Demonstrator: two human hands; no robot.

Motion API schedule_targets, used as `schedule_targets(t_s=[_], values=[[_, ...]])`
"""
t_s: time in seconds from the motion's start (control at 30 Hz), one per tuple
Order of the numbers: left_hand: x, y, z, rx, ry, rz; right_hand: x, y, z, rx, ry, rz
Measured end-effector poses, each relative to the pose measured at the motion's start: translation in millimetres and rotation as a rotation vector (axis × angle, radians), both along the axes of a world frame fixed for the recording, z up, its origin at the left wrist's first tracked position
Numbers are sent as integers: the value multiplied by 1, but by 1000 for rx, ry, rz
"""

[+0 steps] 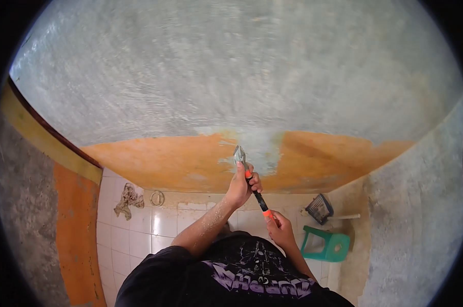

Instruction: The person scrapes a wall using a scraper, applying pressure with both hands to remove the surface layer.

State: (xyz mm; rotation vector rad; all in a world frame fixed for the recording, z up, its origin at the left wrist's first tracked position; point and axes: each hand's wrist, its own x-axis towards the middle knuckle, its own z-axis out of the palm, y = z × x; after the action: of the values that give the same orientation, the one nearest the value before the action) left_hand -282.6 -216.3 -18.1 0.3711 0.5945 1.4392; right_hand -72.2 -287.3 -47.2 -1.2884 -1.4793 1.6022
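Gripping a long-handled scraper (262,203) with both hands, the person faces a wall, tool slanting up and leftward from the right hand to the left. Left hand (240,185): fingers curled closed round the upper handle, just below the metal head (239,152); thumb laid along the tool towards the metal. Right hand (281,230): fingers closed on the orange lower end of the handle, near the shirt front. Black shaft is exposed between the two grips. Metal head sits in front of a pale grey patch (259,148) that interrupts an orange painted band (180,157); contact with the surface cannot be told. Rough grey wall (231,71) above the band. Pale specks on the left forearm (206,225). Floor, white tile (139,236): crumpled rag (128,199) at left, thin ring-shaped item (157,198) just beside it. At right: dark ribbed tray (319,209), a white stick-like piece (345,217) next to it, and a green plastic stool (336,247) nearer the person.
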Motion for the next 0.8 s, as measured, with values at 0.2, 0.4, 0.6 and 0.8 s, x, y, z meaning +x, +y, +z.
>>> schedule_targets(t_s=[0.2,0.4,0.6,0.8], values=[[118,-29,-12,-76,-37,-143,113,-52,4,-87,-55,-100],[223,-54,-38,-74,-145,-204,220,-73,5,-152,-82,-173],[257,-31,-36,-100,-128,-177,261,-44,3,-148,-52,-115],[274,25,-33,-95,-135,-146,283,18,0,-55,-110,-52]])
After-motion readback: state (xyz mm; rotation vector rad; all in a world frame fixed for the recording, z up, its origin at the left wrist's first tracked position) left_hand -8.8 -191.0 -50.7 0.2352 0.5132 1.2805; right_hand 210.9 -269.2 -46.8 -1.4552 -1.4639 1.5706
